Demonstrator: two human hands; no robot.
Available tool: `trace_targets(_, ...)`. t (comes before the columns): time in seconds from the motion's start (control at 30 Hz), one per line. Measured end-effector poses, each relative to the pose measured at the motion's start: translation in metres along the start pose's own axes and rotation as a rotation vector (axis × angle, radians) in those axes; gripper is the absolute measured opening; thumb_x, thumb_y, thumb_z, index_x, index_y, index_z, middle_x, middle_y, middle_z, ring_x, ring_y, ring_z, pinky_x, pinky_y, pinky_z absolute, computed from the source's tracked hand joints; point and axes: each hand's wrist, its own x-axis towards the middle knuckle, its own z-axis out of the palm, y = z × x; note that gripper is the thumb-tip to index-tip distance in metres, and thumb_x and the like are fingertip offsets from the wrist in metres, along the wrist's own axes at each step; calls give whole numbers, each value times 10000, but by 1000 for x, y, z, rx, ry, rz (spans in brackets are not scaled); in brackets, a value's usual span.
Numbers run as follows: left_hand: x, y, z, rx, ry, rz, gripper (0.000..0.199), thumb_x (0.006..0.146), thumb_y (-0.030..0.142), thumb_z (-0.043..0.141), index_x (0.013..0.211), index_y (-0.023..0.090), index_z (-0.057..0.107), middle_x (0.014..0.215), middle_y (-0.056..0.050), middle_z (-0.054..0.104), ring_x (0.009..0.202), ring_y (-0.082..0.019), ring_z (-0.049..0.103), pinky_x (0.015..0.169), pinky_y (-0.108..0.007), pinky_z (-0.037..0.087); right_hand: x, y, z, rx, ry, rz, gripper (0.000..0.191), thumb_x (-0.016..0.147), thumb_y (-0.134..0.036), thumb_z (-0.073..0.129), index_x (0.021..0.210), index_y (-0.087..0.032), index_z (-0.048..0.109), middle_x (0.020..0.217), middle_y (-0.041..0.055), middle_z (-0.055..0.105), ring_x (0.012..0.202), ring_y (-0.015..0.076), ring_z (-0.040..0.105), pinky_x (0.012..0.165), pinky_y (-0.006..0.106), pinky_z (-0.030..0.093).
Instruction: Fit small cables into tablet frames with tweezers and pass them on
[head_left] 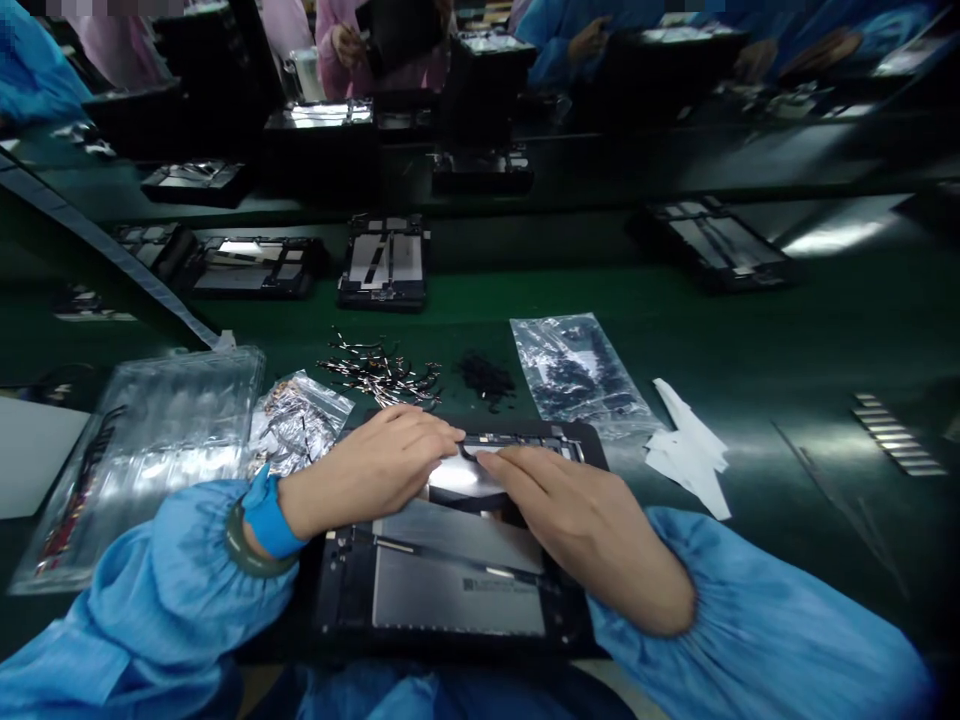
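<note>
An opened tablet-like device [457, 590] lies in front of me, with a silver battery plate, a dark strip across it and a black frame. Over its upper left part rests my left hand [379, 460], fingers together and pointing right. My right hand [574, 510] reaches over the upper right part, its fingers pressed together and pointing left. Between the fingertips of both hands is a small dark strip [469, 453] near the device's top edge. Whether each hand pinches it is too small to tell.
Behind the device lie loose small cables [382, 372], a pile of black bits [486, 378] and a plastic bag [577, 370]. A clear tray [172, 430] sits left; white paper pieces [686, 445] and tweezers [847, 500] lie right. More opened devices [386, 260] and people stand beyond.
</note>
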Motion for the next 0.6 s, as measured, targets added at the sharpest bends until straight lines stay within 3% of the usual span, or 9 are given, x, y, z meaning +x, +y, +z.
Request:
trace_targets(0.2,-1,0,2,108,-74,45,392,883,54,411,1255,150,487,1282,-82,569,1188,-217,493,1014,-420,373,-15,6,-8,-63,-9,-32,340,931,-46,314,1100,-77,607,939,117,662,748,193,606,579,297,446)
trace_targets(0.6,-1,3,1,199,-61,81,356,932,94,385,1254,148,526,1276,-79,580,1155,-218,507,1009,-426,396,-21,8,1,-176,60,-32,295,903,-26,414,1080,-83,642,1000,124,684,761,197,624,604,311,456)
